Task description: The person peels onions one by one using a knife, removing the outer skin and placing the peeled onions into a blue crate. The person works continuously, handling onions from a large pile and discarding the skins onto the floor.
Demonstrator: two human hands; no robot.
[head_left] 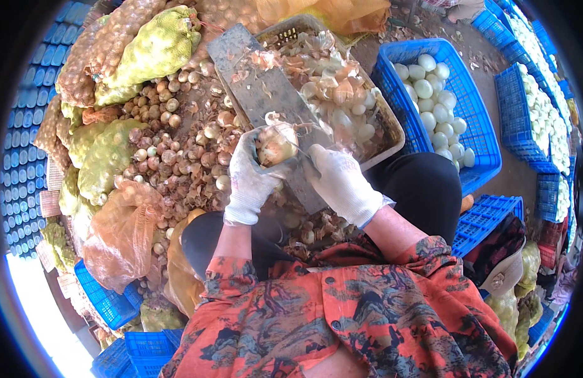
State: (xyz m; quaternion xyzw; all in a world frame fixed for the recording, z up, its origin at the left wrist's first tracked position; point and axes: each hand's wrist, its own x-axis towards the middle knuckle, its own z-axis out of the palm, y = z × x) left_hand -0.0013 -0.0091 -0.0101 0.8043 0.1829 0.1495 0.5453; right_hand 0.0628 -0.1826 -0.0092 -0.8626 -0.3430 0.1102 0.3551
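My left hand (pixel 253 179), in a white knit glove with a grey palm, holds a large onion (pixel 276 145) with loose, partly torn skin and roots. Just right of it is my right hand (pixel 342 182), gloved the same way, its fingers closed around a small tool, seemingly a knife (pixel 304 155), whose thin blade points at the onion. Both hands are over a grey board (pixel 268 90) scattered with skins. The board lies across the left side of a dirty plastic crate (pixel 388 125) holding skins and peeled white onions (pixel 365 132).
A blue plastic crate (pixel 483 127) of peeled onions stands at the right, with more filled crates (pixel 523 111) beyond. Unpeeled onions (pixel 173 158) lie heaped on the left beside mesh sacks (pixel 152 47). An orange mesh bag (pixel 123 231) lies nearer. Part of another person (pixel 461 10) shows at the top right.
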